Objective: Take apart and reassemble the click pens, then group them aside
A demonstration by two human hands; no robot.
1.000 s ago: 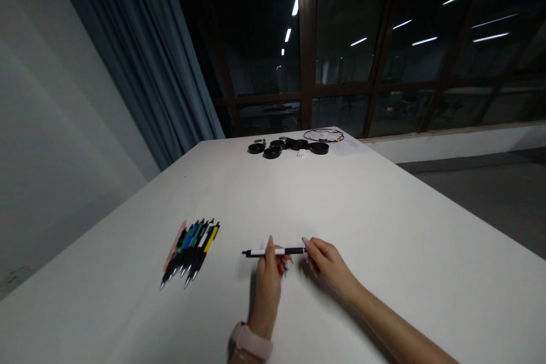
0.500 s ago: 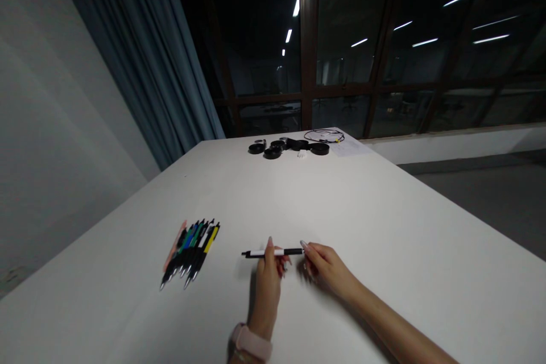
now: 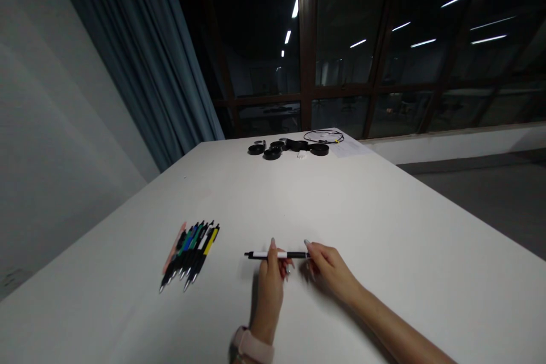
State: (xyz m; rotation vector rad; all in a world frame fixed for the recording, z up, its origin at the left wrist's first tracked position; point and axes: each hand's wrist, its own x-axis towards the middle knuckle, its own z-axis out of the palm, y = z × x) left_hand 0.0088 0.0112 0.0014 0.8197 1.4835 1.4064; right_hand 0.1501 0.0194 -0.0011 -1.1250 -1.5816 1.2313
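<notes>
A white and black pen point(image 3: 295, 255) lies level between my two hands, just above the white table point(image 3: 367, 199). My left hand point(image 3: 272, 281) pinches it around its white barrel, and the black clicker end sticks out to the left. At the other end, the fingertips of my right hand point(image 3: 330, 268) are closed on the tip, which they mostly hide. To the left, a group of pens point(image 3: 191, 253) rests side by side on the table, with black, green, blue, white, yellow and pink among them.
Several round black rolls point(image 3: 272, 153) stand at the table's far end beside a small white object point(image 3: 302, 154). Behind them a coiled black cable point(image 3: 324, 136) lies by a pale sheet point(image 3: 352, 149). A blue curtain point(image 3: 170, 68) hangs at the back left.
Both hands and the pen have shifted slightly to the right. My right fingers keep their hold at the pen's tip. The grouped pens stay as they were.
</notes>
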